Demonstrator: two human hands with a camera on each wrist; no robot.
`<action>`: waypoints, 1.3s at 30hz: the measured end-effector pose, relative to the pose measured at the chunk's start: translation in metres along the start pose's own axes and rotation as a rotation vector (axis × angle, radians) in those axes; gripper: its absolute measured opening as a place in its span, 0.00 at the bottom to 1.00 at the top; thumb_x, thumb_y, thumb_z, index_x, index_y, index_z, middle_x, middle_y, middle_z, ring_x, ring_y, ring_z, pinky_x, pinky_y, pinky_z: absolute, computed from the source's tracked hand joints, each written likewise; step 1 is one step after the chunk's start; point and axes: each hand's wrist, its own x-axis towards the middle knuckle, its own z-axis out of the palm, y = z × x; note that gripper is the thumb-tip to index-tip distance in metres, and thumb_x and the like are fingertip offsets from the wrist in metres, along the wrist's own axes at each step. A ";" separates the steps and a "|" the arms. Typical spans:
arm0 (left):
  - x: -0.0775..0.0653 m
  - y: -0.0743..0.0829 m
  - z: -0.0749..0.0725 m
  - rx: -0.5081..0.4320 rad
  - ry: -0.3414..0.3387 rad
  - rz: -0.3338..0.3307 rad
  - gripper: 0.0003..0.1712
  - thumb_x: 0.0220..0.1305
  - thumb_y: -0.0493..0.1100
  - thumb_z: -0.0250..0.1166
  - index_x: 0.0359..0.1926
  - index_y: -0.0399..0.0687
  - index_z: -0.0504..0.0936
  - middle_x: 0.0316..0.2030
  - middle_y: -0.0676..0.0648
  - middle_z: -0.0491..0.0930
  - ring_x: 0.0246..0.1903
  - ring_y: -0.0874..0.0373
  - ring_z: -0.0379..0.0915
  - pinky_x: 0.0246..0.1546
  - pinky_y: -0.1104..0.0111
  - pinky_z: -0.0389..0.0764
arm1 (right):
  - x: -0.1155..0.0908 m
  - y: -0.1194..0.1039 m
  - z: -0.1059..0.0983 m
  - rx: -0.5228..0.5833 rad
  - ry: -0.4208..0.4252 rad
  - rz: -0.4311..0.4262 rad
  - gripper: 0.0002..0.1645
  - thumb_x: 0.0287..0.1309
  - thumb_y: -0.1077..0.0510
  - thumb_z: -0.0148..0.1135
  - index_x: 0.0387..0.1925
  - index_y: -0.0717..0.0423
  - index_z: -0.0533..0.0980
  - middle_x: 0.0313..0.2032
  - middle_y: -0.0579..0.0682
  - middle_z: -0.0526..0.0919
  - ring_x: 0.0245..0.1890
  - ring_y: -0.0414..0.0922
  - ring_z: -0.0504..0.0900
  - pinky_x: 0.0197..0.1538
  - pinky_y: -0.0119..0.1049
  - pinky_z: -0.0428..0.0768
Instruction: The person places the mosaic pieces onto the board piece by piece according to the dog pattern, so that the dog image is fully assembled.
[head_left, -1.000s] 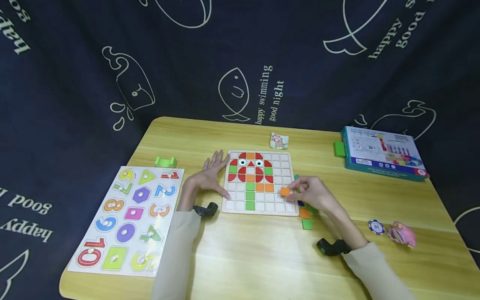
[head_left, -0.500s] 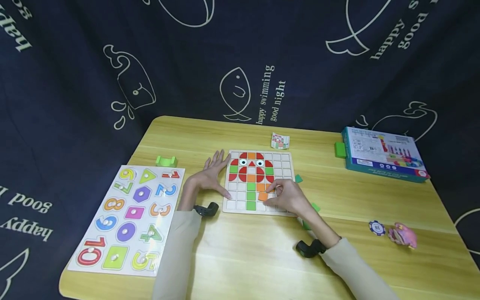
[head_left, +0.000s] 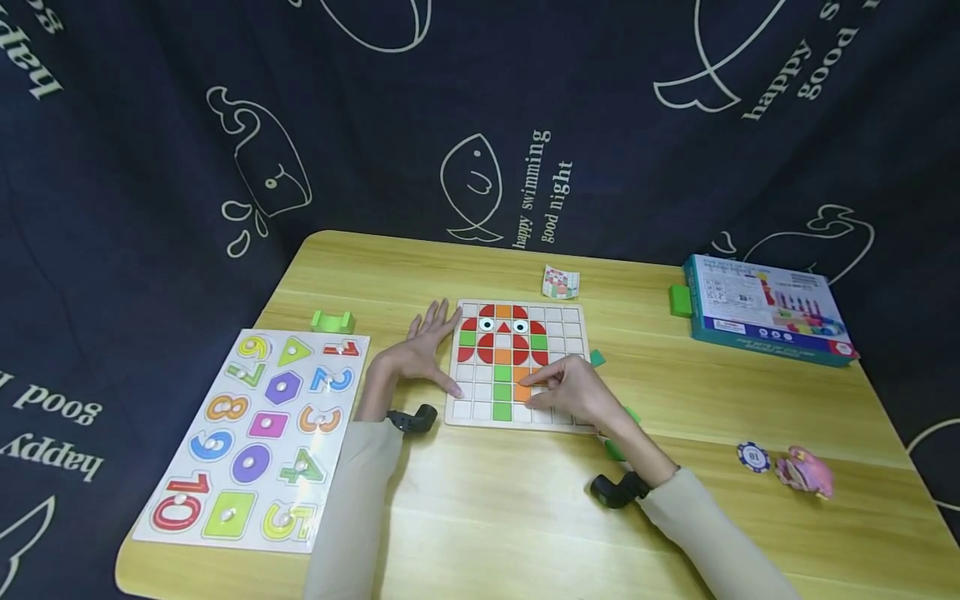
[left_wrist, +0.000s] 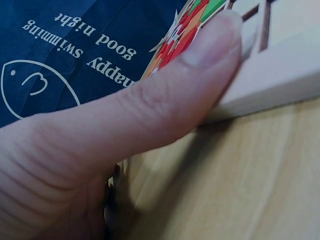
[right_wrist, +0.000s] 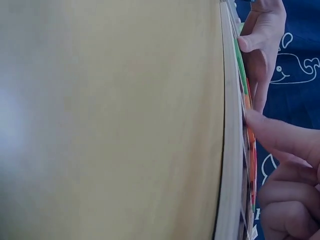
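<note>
A white grid board carries red, green and orange tiles that form a bird shape with two eyes. My left hand lies spread at its left side, thumb on the edge; the left wrist view shows that thumb touching the rim. Over the board's lower middle, my right hand pinches an orange square tile with thumb and index finger. That tile sits beside the column of green tiles, below another orange one. In the right wrist view, a fingertip meets the tiles' edge.
Loose green tiles lie right of the board, partly hidden by the right arm. Behind stands a small pattern card. A number puzzle is at left; a box, poker chip and pink toy are at right.
My right hand has moved left from the board's right edge with the orange tile and lowered it into line beside the green column. My left hand has stayed in place.
</note>
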 end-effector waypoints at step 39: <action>0.000 -0.002 0.001 0.008 0.007 0.015 0.84 0.25 0.65 0.81 0.77 0.56 0.35 0.76 0.44 0.21 0.75 0.49 0.12 0.75 0.51 0.23 | -0.062 0.067 -0.079 -0.105 -0.112 0.088 0.20 0.40 0.52 0.78 0.38 0.53 0.83 0.17 0.45 0.63 0.19 0.40 0.62 0.21 0.29 0.58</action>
